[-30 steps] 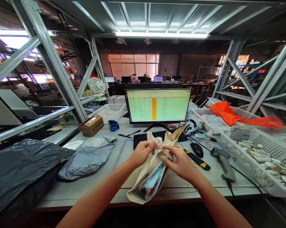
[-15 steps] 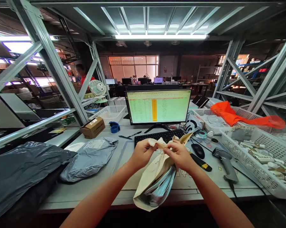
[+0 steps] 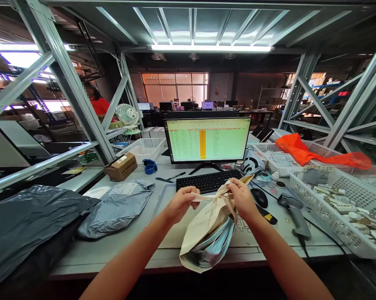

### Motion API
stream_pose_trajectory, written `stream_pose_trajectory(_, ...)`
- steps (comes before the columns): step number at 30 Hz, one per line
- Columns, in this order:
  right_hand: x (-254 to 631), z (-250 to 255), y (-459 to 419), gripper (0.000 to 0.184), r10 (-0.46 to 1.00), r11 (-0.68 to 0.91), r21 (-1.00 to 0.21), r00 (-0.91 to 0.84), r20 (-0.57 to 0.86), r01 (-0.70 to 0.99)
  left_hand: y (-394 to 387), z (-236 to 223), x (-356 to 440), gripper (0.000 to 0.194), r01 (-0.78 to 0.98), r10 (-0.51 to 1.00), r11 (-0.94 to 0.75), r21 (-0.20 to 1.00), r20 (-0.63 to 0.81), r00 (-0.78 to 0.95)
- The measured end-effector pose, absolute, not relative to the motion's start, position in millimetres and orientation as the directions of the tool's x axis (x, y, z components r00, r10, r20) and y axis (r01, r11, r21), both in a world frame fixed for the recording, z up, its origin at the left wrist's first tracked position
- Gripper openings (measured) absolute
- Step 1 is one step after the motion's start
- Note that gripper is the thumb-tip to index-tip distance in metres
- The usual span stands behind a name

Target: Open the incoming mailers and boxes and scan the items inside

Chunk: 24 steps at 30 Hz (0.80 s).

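Observation:
A cream bag (image 3: pixel 198 223) hangs tilted over the desk's front edge, its side gaping to show pale blue, thin layered items (image 3: pixel 217 246). My left hand (image 3: pixel 182 203) is closed on the end of a cream strap (image 3: pixel 205 197), which it holds stretched out to the left. At the bag's gathered top, my right hand (image 3: pixel 240 196) pinches the bunched strap and cloth, where a loop or knot shows. The fingertips of the right hand are partly hidden by the folds. Behind the hands lies a black keyboard (image 3: pixel 203 180).
A monitor (image 3: pixel 209 139) stands behind the keyboard. Grey plastic mailers (image 3: pixel 119 210) and a small carton (image 3: pixel 121 166) lie left. To the right are a mouse (image 3: pixel 259 197), a corded barcode scanner (image 3: pixel 296 218) and a white basket (image 3: pixel 328 225) of small boxes. Metal rack posts flank the desk.
My hands have moved apart: the left drew the strap out to the left, while the right stayed at the bag's top. The person in red in the background shifted left.

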State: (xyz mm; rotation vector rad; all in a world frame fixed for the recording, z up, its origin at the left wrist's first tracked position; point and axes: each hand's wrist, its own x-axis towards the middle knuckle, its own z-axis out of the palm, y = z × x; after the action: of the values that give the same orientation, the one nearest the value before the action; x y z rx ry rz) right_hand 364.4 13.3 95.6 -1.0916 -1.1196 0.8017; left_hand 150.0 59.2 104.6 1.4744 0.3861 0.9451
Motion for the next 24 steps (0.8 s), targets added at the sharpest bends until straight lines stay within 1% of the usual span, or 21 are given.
stream_pose_trajectory(1, 365, 95, 14, 0.027, 0.918, 0.296, -0.955, 0.27, 0.29, 0.021, 59, 105, 148, 0.041, -0.237, 0.741, -0.179, 0.955, 0.289, 0.606)
stream_pose_trajectory(3, 364, 94, 15, 0.029, 0.917, 0.301, -0.953, 0.267, 0.298, 0.033, 57, 107, 147, 0.031, -0.069, 0.751, -0.235, 0.97, 0.226, 0.62)
stream_pose_trajectory(4, 364, 94, 15, 0.03, 0.914, 0.305, -0.951, 0.267, 0.305, 0.043, 56, 108, 147, 0.029, 0.029, 0.751, -0.272, 0.962, 0.193, 0.632)
stream_pose_trajectory(6, 362, 97, 14, 0.032, 0.909, 0.316, -0.946, 0.265, 0.323, 0.068, 51, 112, 150, 0.04, 0.196, 0.743, -0.365, 0.91, 0.159, 0.65)
stream_pose_trajectory(7, 360, 99, 13, 0.032, 0.908, 0.32, -0.944, 0.258, 0.331, 0.083, 49, 114, 153, 0.042, 0.238, 0.738, -0.418, 0.877, 0.174, 0.652)
stream_pose_trajectory(8, 359, 101, 12, 0.033, 0.909, 0.323, -0.941, 0.246, 0.338, 0.098, 47, 115, 157, 0.04, 0.259, 0.733, -0.477, 0.84, 0.217, 0.644)
stream_pose_trajectory(11, 354, 109, 7, 0.034, 0.919, 0.324, -0.937, 0.191, 0.345, 0.133, 43, 116, 168, 0.025, 0.237, 0.701, -0.641, 0.73, 0.431, 0.568)
stream_pose_trajectory(13, 352, 112, 4, 0.035, 0.926, 0.318, -0.937, 0.165, 0.34, 0.144, 42, 116, 174, 0.022, 0.227, 0.671, -0.706, 0.671, 0.531, 0.517)
stream_pose_trajectory(15, 352, 113, 2, 0.037, 0.929, 0.307, -0.94, 0.165, 0.33, 0.151, 42, 115, 177, 0.021, 0.249, 0.652, -0.736, 0.629, 0.561, 0.51)
stream_pose_trajectory(18, 354, 111, 4, 0.04, 0.921, 0.301, -0.939, 0.204, 0.331, 0.167, 43, 112, 179, 0.007, 0.278, 0.607, -0.786, 0.552, 0.606, 0.513)
stream_pose_trajectory(21, 355, 108, 10, 0.042, 0.907, 0.304, -0.933, 0.242, 0.344, 0.191, 44, 107, 182, 0.009, 0.27, 0.524, -0.851, 0.45, 0.709, 0.471)
stream_pose_trajectory(24, 354, 106, 13, 0.043, 0.907, 0.315, -0.929, 0.228, 0.355, 0.194, 46, 105, 188, 0.009, 0.31, 0.501, -0.864, 0.397, 0.74, 0.449)
